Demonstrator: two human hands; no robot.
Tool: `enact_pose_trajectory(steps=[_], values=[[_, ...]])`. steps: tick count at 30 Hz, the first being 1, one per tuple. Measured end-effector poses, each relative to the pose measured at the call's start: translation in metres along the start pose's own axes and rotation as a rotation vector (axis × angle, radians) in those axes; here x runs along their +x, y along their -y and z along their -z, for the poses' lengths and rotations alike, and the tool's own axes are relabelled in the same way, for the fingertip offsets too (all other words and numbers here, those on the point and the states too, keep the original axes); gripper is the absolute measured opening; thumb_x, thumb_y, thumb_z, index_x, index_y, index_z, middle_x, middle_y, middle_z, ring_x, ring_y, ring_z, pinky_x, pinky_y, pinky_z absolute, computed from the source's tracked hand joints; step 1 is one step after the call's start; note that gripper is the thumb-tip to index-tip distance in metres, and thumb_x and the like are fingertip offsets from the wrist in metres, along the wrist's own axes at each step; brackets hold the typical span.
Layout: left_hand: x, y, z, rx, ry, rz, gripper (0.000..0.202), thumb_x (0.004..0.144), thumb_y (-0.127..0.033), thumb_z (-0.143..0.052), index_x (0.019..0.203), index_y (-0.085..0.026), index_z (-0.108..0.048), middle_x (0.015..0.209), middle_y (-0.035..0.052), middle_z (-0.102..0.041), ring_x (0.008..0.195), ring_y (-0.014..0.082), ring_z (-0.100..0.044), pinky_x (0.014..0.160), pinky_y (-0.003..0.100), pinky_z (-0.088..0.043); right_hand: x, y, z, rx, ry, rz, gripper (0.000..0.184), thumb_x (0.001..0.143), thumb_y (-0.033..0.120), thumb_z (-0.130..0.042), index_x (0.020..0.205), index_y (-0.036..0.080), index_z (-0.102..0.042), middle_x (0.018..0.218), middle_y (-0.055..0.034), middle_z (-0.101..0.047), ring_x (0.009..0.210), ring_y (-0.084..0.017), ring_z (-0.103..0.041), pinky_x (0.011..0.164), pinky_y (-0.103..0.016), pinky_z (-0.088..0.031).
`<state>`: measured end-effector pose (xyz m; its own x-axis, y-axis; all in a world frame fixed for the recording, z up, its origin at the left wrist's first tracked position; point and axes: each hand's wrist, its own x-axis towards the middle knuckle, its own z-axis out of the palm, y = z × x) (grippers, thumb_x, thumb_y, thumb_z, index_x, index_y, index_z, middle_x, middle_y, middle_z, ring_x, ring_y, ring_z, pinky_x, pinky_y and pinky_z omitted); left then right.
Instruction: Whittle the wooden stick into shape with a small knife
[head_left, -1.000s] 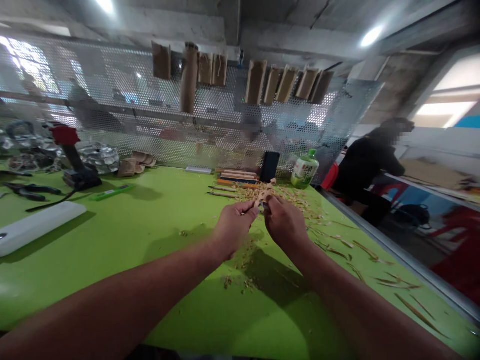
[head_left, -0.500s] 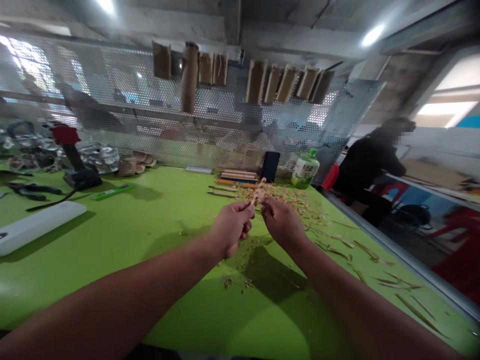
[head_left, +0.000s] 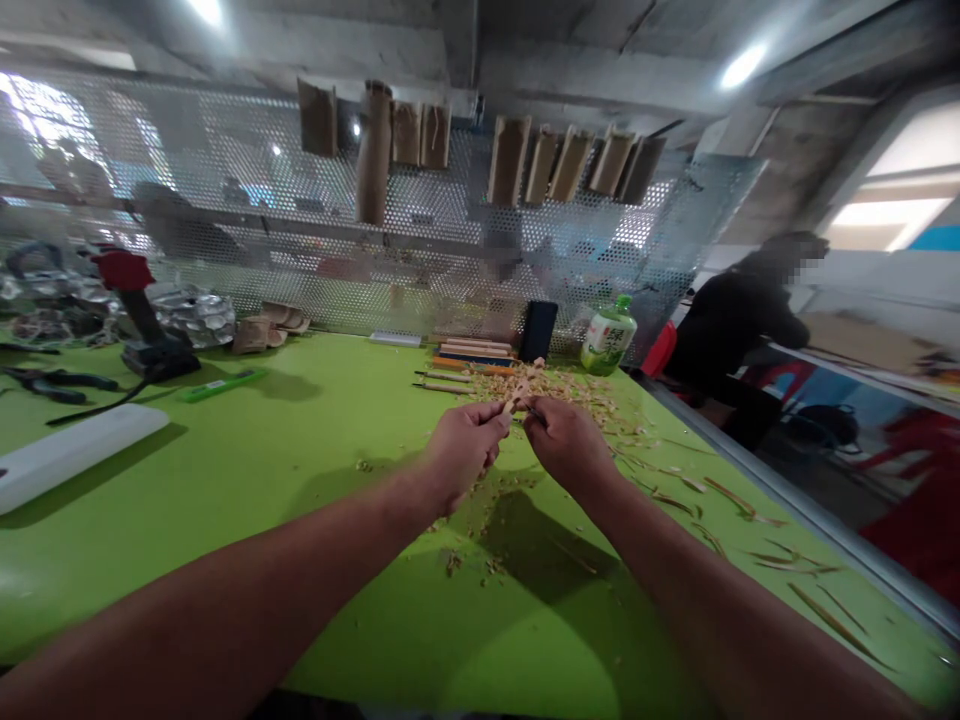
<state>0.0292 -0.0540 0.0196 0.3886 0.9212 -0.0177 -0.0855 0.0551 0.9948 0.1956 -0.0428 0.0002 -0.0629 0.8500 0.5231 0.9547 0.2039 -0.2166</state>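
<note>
Over the green table my left hand (head_left: 466, 452) is closed on a small pale carved piece of wood (head_left: 517, 398), gripped between thumb and fingers and pointing away from me. Close against it on the right, my right hand (head_left: 568, 440) is closed around a thin dark-tipped carving tool (head_left: 535, 413); most of that tool is hidden by the fingers. Beyond both hands lies a heap of wood shavings (head_left: 592, 390). Several slim carving tools (head_left: 444, 387) with dark tips rest on the table behind my left hand.
Left are a cordless drill (head_left: 139, 310), pliers (head_left: 60, 384), a green utility knife (head_left: 223, 385) and a long white block (head_left: 82, 455). A dark upright box (head_left: 538, 332) and a green-capped bottle (head_left: 609, 338) stand at the back. A person (head_left: 739, 315) sits at right beyond the table edge.
Both hands keep their grip in nearly the same place. The right hand has turned slightly, and more of the dark tool tip shows beside the wood. The view has shifted a little.
</note>
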Motion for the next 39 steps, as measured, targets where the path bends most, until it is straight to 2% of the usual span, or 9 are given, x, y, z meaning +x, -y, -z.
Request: enact_pose_trajectory(steps=[10, 16, 20, 24, 27, 30, 33, 36, 39], values=[[0.007, 0.01, 0.003, 0.024, 0.053, -0.077, 0.017, 0.08, -0.03, -0.058, 0.085, -0.015, -0.065, 0.048, -0.0082, -0.034, 0.041, 0.0058, -0.027, 0.042, 0.02, -0.02, 0.0, 0.003, 0.002, 0.058, 0.016, -0.023, 0.019, 0.077, 0.021, -0.044, 0.075, 0.018, -0.063, 0.07, -0.0059, -0.063, 0.065, -0.018, -0.053, 0.057, -0.028, -0.03], [0.012, 0.01, 0.005, 0.182, 0.044, -0.312, 0.022, 0.08, -0.033, -0.059, 0.084, -0.014, -0.07, 0.056, -0.0045, -0.044, 0.055, 0.0079, -0.038, 0.054, 0.02, -0.031, 0.002, 0.001, 0.002, 0.631, 0.294, -0.17, 0.015, 0.069, 0.026, -0.049, 0.066, 0.018, -0.062, 0.049, 0.0053, -0.043, 0.045, -0.009, -0.036, 0.046, -0.023, -0.028], [0.016, 0.009, 0.01, 0.317, 0.045, -0.426, 0.016, 0.08, -0.028, -0.06, 0.073, -0.015, -0.066, 0.069, -0.0013, -0.055, 0.068, 0.0101, -0.047, 0.063, 0.02, -0.037, 0.001, -0.003, 0.006, 0.735, 0.404, -0.176, 0.018, 0.069, 0.024, -0.05, 0.072, 0.017, -0.067, 0.044, 0.0076, -0.038, 0.041, -0.008, -0.032, 0.043, -0.022, -0.025], [0.017, 0.01, 0.012, 0.336, -0.024, -0.32, 0.012, 0.082, -0.027, -0.057, 0.08, -0.017, -0.062, 0.065, -0.0027, -0.052, 0.056, 0.0086, -0.046, 0.052, 0.019, -0.036, -0.001, -0.006, 0.004, 0.587, 0.426, 0.065, 0.02, 0.069, 0.018, -0.05, 0.072, 0.018, -0.07, 0.055, 0.0028, -0.056, 0.051, -0.01, -0.044, 0.05, -0.022, -0.033], [0.02, 0.01, 0.012, 0.205, -0.041, -0.164, 0.009, 0.083, -0.024, -0.054, 0.089, -0.018, -0.053, 0.074, -0.0016, -0.057, 0.053, 0.0092, -0.055, 0.046, 0.019, -0.04, -0.002, -0.004, 0.0, 0.502, 0.307, 0.163, 0.021, 0.075, 0.019, -0.048, 0.072, 0.018, -0.069, 0.062, 0.0018, -0.059, 0.057, -0.011, -0.048, 0.055, -0.023, -0.035], [0.024, 0.009, 0.014, 0.092, 0.027, -0.123, 0.016, 0.084, -0.022, -0.053, 0.099, -0.019, -0.049, 0.087, 0.0001, -0.061, 0.046, 0.0069, -0.056, 0.041, 0.018, -0.04, -0.001, -0.002, 0.0, 0.64, 0.194, 0.037, 0.02, 0.079, 0.026, -0.05, 0.08, 0.017, -0.067, 0.055, 0.0046, -0.051, 0.051, -0.01, -0.043, 0.051, -0.023, -0.034], [0.026, 0.007, 0.018, 0.071, 0.034, -0.173, 0.019, 0.084, -0.02, -0.052, 0.104, -0.019, -0.053, 0.087, -0.0012, -0.06, 0.038, 0.0008, -0.042, 0.035, 0.015, -0.029, 0.0, -0.002, 0.001, 0.843, 0.203, -0.11, 0.028, 0.08, 0.036, -0.054, 0.097, 0.016, -0.064, 0.049, 0.0087, -0.043, 0.043, -0.009, -0.037, 0.043, -0.022, -0.032], [0.026, 0.006, 0.022, -0.005, 0.043, -0.177, 0.012, 0.088, -0.026, -0.05, 0.091, -0.016, -0.057, 0.077, -0.0025, -0.054, 0.039, 0.0002, -0.035, 0.035, 0.015, -0.023, 0.002, -0.004, -0.001, 0.956, 0.193, -0.192, 0.034, 0.081, 0.043, -0.056, 0.104, 0.018, -0.058, 0.047, 0.0102, -0.044, 0.04, -0.009, -0.038, 0.04, -0.021, -0.033], [0.026, 0.009, 0.024, -0.099, 0.081, -0.149, 0.018, 0.088, -0.031, -0.05, 0.08, -0.016, -0.055, 0.069, -0.0035, -0.048, 0.042, 0.0019, -0.035, 0.037, 0.015, -0.025, 0.003, -0.008, -0.006, 0.96, 0.206, -0.248, 0.032, 0.079, 0.045, -0.059, 0.097, 0.018, -0.058, 0.046, 0.009, -0.047, 0.038, -0.009, -0.042, 0.039, -0.02, -0.033]])
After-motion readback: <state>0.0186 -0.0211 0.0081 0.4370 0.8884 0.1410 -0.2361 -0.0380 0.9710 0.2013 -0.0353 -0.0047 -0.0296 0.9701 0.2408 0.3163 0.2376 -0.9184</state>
